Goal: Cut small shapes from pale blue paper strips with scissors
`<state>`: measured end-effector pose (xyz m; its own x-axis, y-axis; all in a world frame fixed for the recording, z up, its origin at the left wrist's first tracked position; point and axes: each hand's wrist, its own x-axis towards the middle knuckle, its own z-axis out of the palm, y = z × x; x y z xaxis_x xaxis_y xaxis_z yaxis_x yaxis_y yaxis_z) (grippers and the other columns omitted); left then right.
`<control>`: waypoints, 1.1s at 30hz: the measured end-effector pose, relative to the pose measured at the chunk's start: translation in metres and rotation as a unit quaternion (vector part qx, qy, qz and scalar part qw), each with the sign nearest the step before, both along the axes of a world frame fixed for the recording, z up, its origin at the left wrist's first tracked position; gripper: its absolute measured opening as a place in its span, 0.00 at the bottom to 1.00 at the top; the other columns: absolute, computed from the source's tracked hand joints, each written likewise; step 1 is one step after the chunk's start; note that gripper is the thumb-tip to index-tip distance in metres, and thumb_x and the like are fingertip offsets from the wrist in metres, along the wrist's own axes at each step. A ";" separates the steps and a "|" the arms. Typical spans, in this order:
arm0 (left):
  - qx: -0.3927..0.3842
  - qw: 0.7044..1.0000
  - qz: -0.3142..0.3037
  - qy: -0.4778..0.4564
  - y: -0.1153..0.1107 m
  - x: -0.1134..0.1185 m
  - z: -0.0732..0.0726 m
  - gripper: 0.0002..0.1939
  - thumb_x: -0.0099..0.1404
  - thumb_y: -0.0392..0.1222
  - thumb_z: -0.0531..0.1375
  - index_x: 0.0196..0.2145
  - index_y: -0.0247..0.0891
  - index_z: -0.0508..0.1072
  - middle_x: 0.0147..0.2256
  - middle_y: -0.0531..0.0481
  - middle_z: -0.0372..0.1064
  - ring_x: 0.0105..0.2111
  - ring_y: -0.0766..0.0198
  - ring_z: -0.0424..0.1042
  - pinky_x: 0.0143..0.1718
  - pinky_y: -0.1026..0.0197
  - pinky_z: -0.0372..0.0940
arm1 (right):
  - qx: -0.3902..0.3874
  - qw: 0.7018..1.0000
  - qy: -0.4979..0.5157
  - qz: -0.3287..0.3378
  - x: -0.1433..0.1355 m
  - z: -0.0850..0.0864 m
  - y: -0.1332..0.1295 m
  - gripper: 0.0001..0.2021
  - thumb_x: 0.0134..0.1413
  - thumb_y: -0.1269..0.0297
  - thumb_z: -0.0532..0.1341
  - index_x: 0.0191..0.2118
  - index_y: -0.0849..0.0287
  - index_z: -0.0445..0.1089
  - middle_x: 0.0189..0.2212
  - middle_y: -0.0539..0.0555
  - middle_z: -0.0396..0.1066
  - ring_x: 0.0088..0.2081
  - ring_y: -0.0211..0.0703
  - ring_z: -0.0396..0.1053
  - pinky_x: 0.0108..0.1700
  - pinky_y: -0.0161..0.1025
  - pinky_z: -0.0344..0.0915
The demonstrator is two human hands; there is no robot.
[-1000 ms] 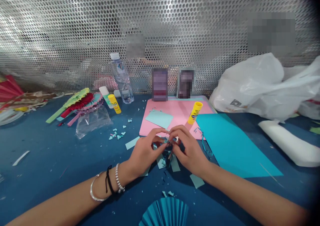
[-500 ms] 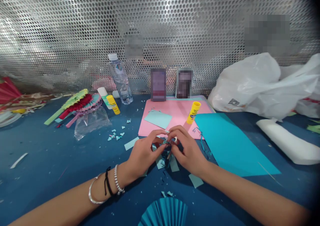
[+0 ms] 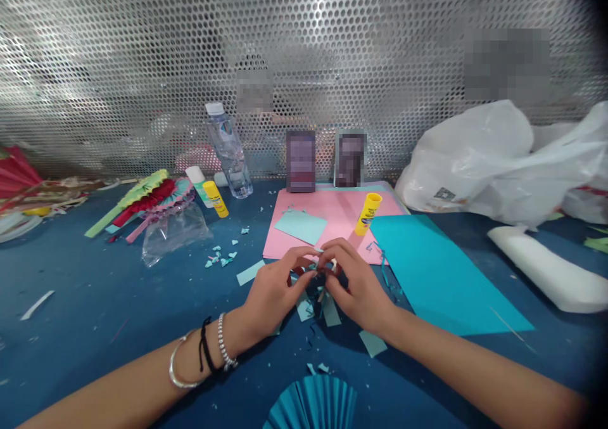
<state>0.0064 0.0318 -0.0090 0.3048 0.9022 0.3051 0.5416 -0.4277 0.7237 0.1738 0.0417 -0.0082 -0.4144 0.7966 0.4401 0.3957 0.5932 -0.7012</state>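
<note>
My left hand [image 3: 275, 289] and my right hand [image 3: 357, 283] meet fingertip to fingertip at the middle of the blue table, near the front edge of the pink paper [image 3: 327, 202]. Both are pinched on a small teal paper piece [image 3: 313, 266], mostly hidden by the fingers. Pale blue paper pieces [image 3: 331, 312] and thin scraps lie under and around the hands. Nearer to me is a pleated teal paper fan [image 3: 313, 407], cut off by the frame's bottom edge. An uncapped yellow glue stick [image 3: 368, 215] stands on the pink paper, beyond my right hand.
A large teal sheet [image 3: 446, 277] and a white roll [image 3: 551, 267] lie right, before white plastic bags [image 3: 475, 156]. Two phones [image 3: 301, 161] stand behind. On the left are a water bottle [image 3: 230, 153], another glue stick [image 3: 216, 199] and folded paper fans [image 3: 142, 201]. A perforated metal panel [image 3: 318, 49] rises behind.
The fingertips have shifted slightly around the small paper piece, and less of it shows between them. Both hands stay in nearly the same place.
</note>
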 end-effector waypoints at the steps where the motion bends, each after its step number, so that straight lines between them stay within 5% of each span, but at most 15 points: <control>1: -0.004 1.000 0.001 -0.003 0.000 0.000 0.000 0.15 0.61 0.38 0.55 0.47 0.46 0.61 0.36 0.55 0.72 0.31 0.68 0.71 0.27 0.68 0.62 | 0.002 1.000 -0.001 0.002 0.000 0.000 0.000 0.14 0.41 0.83 0.51 0.34 0.58 0.59 0.38 0.54 0.58 0.41 0.43 0.59 0.41 0.40 0.60; 10: -0.037 0.998 -0.005 -0.053 0.000 0.000 0.001 0.19 0.60 0.32 0.55 0.47 0.47 0.60 0.35 0.57 0.72 0.33 0.69 0.71 0.29 0.69 0.61 | 0.037 0.999 -0.014 0.021 0.001 0.000 -0.002 0.15 0.42 0.80 0.52 0.37 0.57 0.61 0.40 0.55 0.57 0.43 0.44 0.59 0.43 0.41 0.60; 21: -0.120 0.978 -0.009 -0.169 0.006 0.004 0.008 0.20 0.58 0.43 0.59 0.47 0.41 0.59 0.38 0.49 0.70 0.40 0.63 0.69 0.30 0.68 0.63 | 0.039 0.998 -0.026 -0.042 0.001 0.000 -0.001 0.11 0.48 0.76 0.52 0.38 0.57 0.62 0.40 0.55 0.59 0.44 0.44 0.60 0.43 0.42 0.60; 33: -0.159 0.970 -0.008 -0.185 0.011 0.001 0.002 0.23 0.61 0.43 0.55 0.53 0.45 0.57 0.37 0.48 0.73 0.32 0.63 0.71 0.26 0.67 0.63 | 0.018 0.998 -0.025 -0.062 -0.001 -0.001 0.000 0.08 0.52 0.74 0.52 0.38 0.57 0.61 0.40 0.54 0.59 0.40 0.42 0.61 0.35 0.37 0.62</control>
<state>0.0076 0.0424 -0.0066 0.2414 0.9650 0.1025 0.2145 -0.1560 0.9642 0.1730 0.0420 -0.0094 -0.3350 0.8277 0.4502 0.5011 0.5611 -0.6588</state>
